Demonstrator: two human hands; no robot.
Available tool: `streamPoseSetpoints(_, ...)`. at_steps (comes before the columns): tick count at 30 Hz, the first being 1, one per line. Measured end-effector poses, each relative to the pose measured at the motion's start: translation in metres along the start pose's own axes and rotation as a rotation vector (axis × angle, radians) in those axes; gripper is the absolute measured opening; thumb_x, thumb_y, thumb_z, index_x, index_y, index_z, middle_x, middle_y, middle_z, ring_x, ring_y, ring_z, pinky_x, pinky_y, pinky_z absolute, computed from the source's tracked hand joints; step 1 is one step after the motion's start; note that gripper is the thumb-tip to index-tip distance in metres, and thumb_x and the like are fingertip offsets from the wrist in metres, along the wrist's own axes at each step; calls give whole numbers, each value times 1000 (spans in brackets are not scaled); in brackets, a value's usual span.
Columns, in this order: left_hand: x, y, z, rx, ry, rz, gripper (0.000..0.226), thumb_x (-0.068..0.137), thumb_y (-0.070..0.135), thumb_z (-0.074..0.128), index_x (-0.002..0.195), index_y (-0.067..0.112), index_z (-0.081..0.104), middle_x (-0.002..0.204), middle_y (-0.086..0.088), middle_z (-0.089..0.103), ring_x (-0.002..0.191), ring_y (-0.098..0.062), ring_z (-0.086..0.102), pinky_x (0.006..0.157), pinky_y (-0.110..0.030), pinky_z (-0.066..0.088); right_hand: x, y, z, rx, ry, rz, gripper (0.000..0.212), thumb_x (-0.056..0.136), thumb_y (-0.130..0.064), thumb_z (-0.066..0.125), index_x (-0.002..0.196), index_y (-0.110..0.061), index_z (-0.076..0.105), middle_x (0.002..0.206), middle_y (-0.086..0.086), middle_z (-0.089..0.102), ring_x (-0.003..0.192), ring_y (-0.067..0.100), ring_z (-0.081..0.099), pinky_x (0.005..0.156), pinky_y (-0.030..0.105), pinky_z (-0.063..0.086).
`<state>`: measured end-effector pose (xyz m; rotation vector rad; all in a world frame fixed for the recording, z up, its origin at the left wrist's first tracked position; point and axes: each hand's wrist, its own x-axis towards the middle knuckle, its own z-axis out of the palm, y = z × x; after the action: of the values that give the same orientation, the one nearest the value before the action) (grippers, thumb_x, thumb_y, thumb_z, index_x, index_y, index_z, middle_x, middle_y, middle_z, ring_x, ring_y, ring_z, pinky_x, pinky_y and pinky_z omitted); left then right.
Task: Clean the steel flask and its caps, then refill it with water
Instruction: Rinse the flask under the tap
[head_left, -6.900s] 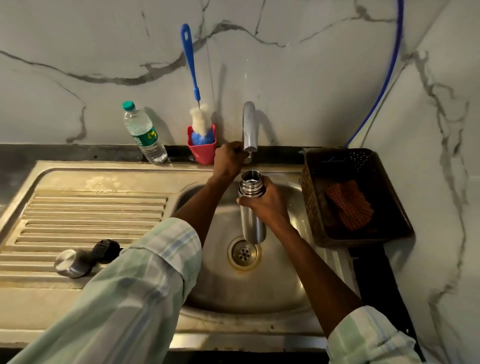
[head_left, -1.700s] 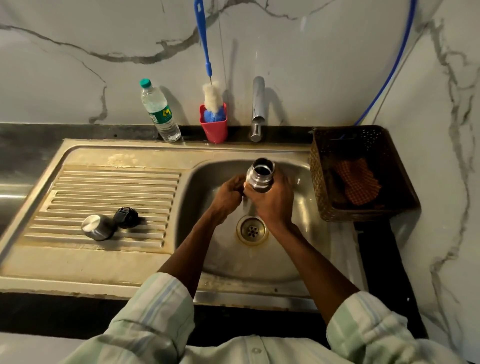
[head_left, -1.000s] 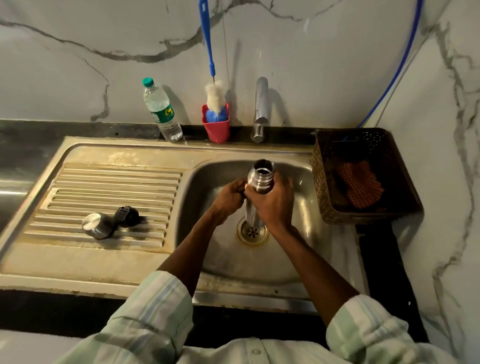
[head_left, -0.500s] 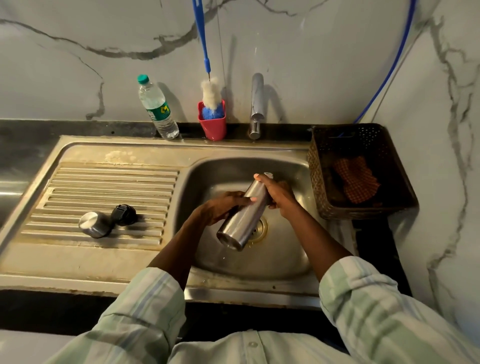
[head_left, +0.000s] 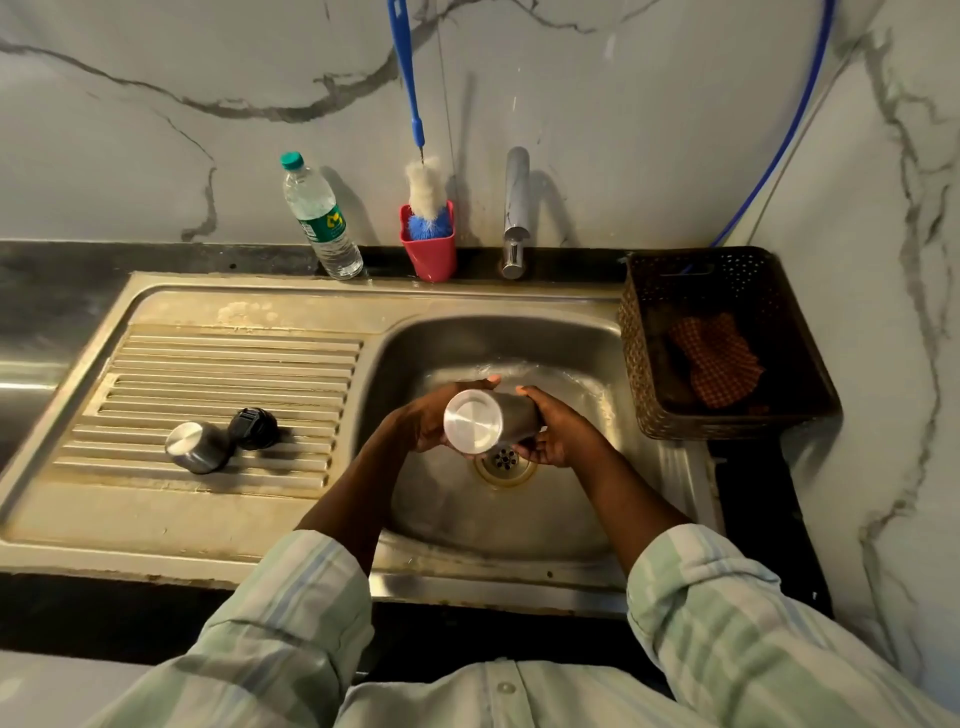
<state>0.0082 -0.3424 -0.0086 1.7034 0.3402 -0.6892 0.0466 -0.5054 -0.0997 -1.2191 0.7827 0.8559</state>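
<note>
The steel flask (head_left: 475, 421) is held tipped over above the sink basin (head_left: 519, 519), its round base toward me and its mouth pointing away and down, hidden. My left hand (head_left: 423, 423) grips its left side and my right hand (head_left: 558, 434) grips its right side. Water shines on the basin floor beyond the flask. The steel outer cap (head_left: 195, 447) and the black inner cap (head_left: 253, 428) lie side by side on the ribbed drainboard (head_left: 223, 374) to the left.
The tap (head_left: 515, 208) stands behind the basin. A red cup (head_left: 430, 252) with a blue-handled bottle brush (head_left: 423, 192) and a plastic water bottle (head_left: 319, 218) stand at the back wall. A brown basket (head_left: 639, 364) with a checked cloth (head_left: 714, 366) sits right of the sink.
The flask went from upright, mouth up, to tipped over with its base toward me. My left hand moved from its lower body to its side, and water now lies in the basin.
</note>
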Motion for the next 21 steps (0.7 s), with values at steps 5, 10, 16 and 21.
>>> streamPoseSetpoints(5,44,-7,-16,-49,-137,-97,36,106,33,40,121,4,55,93,-24,68,58,-21,70,52,-28,59,11,8,5,319,-110,77,63,75,-45,76,122,-7,58,122,16,60,101,31,64,61,36,60)
streamPoseSetpoints(10,75,24,-23,1,185,-14,28,101,24,50,105,3,68,79,-12,71,63,-18,68,61,-29,56,18,-4,7,610,-85,189,55,84,-42,68,113,3,61,106,24,62,81,32,65,49,36,59)
streamPoseSetpoints(16,103,88,-24,-31,375,406,21,96,24,64,110,10,68,92,4,71,83,-4,69,74,-20,57,33,-21,8,896,-48,235,60,86,-41,68,129,0,56,118,26,52,77,36,63,42,39,56)
streamPoseSetpoints(21,118,118,-15,100,464,446,13,91,21,71,90,8,68,84,-1,69,63,-2,65,55,-12,51,36,-39,9,882,-37,204,52,89,-37,64,127,-1,57,109,28,53,78,37,61,39,39,54)
